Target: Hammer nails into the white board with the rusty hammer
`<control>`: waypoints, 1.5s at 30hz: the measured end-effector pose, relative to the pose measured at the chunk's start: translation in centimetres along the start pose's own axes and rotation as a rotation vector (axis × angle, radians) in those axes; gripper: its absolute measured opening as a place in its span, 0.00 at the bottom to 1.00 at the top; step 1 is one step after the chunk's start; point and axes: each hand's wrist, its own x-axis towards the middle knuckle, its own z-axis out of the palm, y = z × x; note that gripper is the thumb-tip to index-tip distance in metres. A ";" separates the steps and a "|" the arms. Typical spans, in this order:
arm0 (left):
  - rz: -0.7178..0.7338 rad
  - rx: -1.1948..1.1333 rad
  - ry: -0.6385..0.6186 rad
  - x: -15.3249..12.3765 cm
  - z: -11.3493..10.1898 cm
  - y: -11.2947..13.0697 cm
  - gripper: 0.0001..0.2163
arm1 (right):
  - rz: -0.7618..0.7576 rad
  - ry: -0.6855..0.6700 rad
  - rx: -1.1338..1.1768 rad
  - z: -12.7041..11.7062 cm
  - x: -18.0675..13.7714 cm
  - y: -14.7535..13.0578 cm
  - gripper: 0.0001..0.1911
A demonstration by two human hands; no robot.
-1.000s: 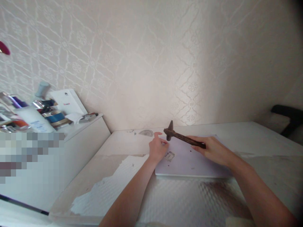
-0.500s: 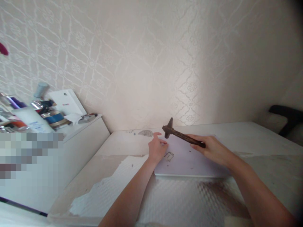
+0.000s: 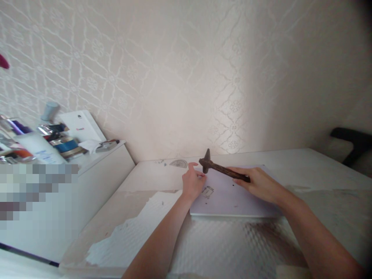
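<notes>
The hammer (image 3: 223,169) is slanting above the lilac panel (image 3: 226,203), its dark head pointing leftward; my right hand (image 3: 257,184) is gripping the far end of its handle, fingers wrapping round the wood; my left hand (image 3: 192,184) is resting by the panel's left edge, its fingers bending near the hammer's head, and I cannot tell whether they are pinching anything; the panel is lying flat on the bench (image 3: 290,164), partly over a quilted sheet (image 3: 215,248); a half-round shape (image 3: 179,164) is showing beyond my left hand; on the left, a white box (image 3: 83,126) is standing behind a white tube (image 3: 40,149).
</notes>
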 end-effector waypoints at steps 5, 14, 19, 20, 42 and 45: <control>0.012 0.011 0.000 0.0 0.0 -0.1 0.22 | -0.017 -0.019 0.015 0.0 0.0 0.1 0.26; 0.001 0.016 -0.004 0.0 0.0 0.0 0.22 | -0.004 -0.025 0.008 0.0 0.0 0.1 0.26; 0.009 0.022 0.003 0.0 0.0 0.0 0.23 | -0.007 0.038 0.026 0.1 0.1 0.2 0.25; 0.013 0.023 0.003 0.0 0.0 -0.1 0.23 | -0.011 0.019 0.027 0.1 0.1 0.2 0.25; 0.016 0.032 0.002 0.1 0.2 -0.2 0.22 | -0.001 0.021 0.039 0.2 0.0 0.6 0.27; 0.014 0.030 0.003 0.0 0.1 -0.1 0.22 | -0.013 -0.018 0.047 0.2 0.0 0.5 0.27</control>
